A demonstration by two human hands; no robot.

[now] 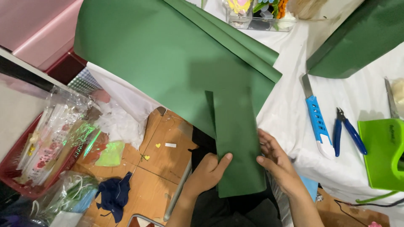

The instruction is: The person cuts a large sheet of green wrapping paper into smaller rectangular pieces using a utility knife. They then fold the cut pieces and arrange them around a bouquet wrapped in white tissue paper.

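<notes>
My left hand (206,170) and right hand (275,162) pinched the green paper strip (236,143) hanging off the counter (290,122); I judged uneven pulling could crease or tear it.

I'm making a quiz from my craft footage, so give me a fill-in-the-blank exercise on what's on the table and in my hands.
1. Both hands, left hand and right hand, hold a folded strip of ____ paper.
2. The utility knife on the white tablecloth has a ____ handle.
3. The blue-handled pliers lie between the utility knife and the bright green ____.

Missing words: green; blue; cutting mat
</notes>
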